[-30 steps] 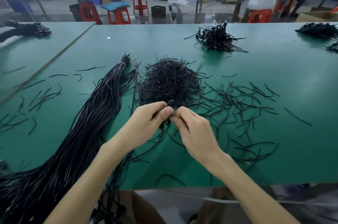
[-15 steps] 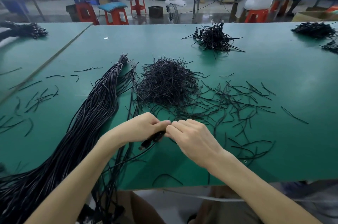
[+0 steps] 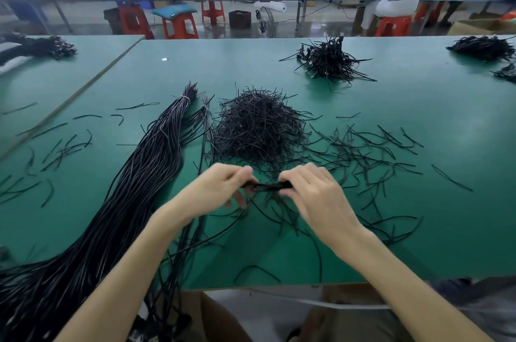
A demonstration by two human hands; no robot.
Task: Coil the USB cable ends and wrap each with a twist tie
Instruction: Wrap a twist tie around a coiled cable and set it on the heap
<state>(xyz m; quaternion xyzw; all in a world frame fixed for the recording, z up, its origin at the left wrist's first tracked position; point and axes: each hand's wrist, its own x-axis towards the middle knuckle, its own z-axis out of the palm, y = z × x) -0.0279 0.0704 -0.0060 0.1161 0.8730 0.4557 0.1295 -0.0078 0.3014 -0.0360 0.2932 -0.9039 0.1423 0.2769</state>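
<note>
A short black coil of USB cable [image 3: 268, 187] stretches level between my two hands, just above the green table [image 3: 418, 124]. My left hand [image 3: 220, 188] pinches its left end and my right hand [image 3: 315, 191] grips its right end. Cable strands trail down from the coil toward the near edge. Whether a twist tie sits on the coil is hidden by my fingers. Behind my hands lies a heap of black twist ties [image 3: 257, 126]. A long bundle of black cables [image 3: 134, 188] runs from the middle of the table to the lower left.
Loose twist ties [image 3: 377, 152] are scattered right of the heap and on the left side. A pile of tied cables [image 3: 332, 62] sits at the back, with more at the far right [image 3: 483, 47]. A person sits at another bench behind, among red stools.
My hands have drawn apart and lifted slightly, and the coil between them has turned from slanting to level. Earlier my fingertips met close together over it.
</note>
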